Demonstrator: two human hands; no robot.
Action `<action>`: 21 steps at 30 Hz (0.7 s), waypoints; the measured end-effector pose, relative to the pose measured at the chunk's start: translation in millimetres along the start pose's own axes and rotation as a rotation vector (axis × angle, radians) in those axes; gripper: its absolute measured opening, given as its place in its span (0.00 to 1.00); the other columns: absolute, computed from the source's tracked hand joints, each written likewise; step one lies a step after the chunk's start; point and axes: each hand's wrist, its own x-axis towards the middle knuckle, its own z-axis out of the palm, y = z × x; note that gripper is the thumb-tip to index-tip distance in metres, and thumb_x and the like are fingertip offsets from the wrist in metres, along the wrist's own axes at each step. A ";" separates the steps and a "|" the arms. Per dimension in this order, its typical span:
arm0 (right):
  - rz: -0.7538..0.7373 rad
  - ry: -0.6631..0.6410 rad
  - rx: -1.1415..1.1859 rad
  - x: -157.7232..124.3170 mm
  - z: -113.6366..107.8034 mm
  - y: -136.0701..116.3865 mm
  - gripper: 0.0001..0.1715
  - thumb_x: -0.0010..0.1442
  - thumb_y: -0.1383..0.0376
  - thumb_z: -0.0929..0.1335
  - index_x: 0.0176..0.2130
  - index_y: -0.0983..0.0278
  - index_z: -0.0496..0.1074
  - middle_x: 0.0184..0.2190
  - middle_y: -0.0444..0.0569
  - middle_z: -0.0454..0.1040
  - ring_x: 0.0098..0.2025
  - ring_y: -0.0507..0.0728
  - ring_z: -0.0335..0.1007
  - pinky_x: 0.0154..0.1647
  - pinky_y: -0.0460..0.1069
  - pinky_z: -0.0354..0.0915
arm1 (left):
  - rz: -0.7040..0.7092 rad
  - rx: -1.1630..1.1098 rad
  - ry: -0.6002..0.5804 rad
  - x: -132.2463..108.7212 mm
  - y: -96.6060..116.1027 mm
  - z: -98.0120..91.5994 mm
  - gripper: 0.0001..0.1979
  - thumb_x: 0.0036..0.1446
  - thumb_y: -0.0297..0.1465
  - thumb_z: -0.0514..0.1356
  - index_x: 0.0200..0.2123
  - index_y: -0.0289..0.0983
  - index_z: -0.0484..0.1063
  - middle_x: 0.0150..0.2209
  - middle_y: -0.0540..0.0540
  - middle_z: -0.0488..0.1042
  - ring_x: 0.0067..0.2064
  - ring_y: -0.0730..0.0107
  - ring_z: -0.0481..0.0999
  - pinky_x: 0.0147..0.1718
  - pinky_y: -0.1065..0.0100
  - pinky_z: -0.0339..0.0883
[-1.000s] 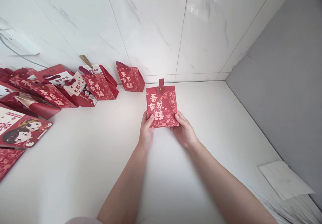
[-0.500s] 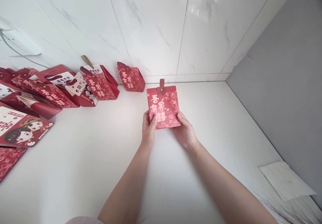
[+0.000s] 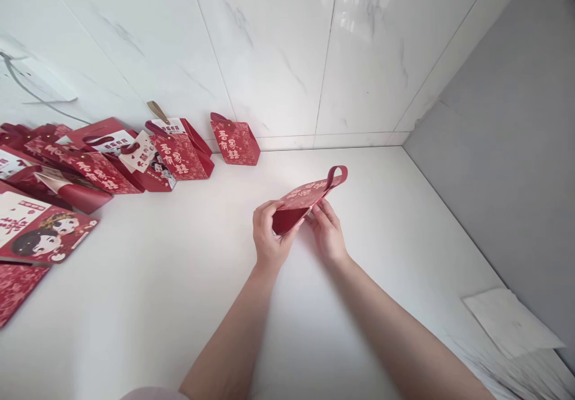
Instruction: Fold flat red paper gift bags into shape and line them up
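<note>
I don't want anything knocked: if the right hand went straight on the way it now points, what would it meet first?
The red box held in the left hand; the right hand seems to touch it, though exact contact is unclear.

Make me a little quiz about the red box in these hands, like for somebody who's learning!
1. True or false: the left hand has its grip on the red box.

2. Pick one: which is farthest right in the picture?
A) the grey cable
B) the white sheet
C) the held box

3. Fill in: the strap on the held box makes a ____.

Key:
1. True
2. B
3. loop
</note>
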 end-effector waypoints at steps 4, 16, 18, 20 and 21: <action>0.139 0.056 0.094 2.7 -2.6 -4.0 0.21 0.64 0.48 0.67 0.44 0.58 0.79 0.47 0.47 0.80 0.54 0.62 0.73 0.57 0.56 0.68 | 0.143 0.086 -0.030 -2.6 -0.6 -3.1 0.22 0.56 0.38 0.66 0.52 0.39 0.67 0.45 0.42 0.74 0.46 0.61 0.76 0.45 0.60 0.73; 0.189 0.128 0.155 3.9 -4.4 -10.5 0.22 0.63 0.47 0.65 0.43 0.58 0.80 0.49 0.48 0.80 0.59 0.63 0.71 0.60 0.56 0.66 | 0.059 -0.089 -0.157 -11.4 -5.5 -5.2 0.25 0.62 0.51 0.54 0.52 0.39 0.67 0.45 0.40 0.73 0.45 0.57 0.76 0.44 0.57 0.72; 0.184 0.139 0.156 4.2 -4.4 -11.9 0.22 0.64 0.47 0.65 0.42 0.58 0.79 0.48 0.47 0.80 0.59 0.63 0.71 0.60 0.57 0.66 | 0.039 -0.100 -0.163 -12.3 -5.2 -5.2 0.25 0.62 0.51 0.54 0.52 0.39 0.67 0.45 0.40 0.74 0.45 0.58 0.76 0.44 0.58 0.72; 0.171 0.133 0.149 4.4 -4.1 -13.0 0.22 0.64 0.47 0.64 0.42 0.57 0.79 0.48 0.47 0.80 0.59 0.63 0.71 0.61 0.58 0.66 | 0.006 -0.095 -0.156 -12.7 -4.3 -4.4 0.24 0.64 0.49 0.54 0.54 0.39 0.68 0.46 0.40 0.74 0.46 0.59 0.76 0.45 0.60 0.72; 0.166 0.122 0.145 4.5 -4.0 -13.0 0.22 0.65 0.46 0.64 0.43 0.57 0.78 0.49 0.47 0.80 0.60 0.64 0.71 0.61 0.58 0.66 | -0.020 -0.087 -0.146 -12.5 -4.0 -3.7 0.23 0.65 0.48 0.53 0.55 0.40 0.68 0.48 0.40 0.74 0.48 0.59 0.76 0.47 0.60 0.72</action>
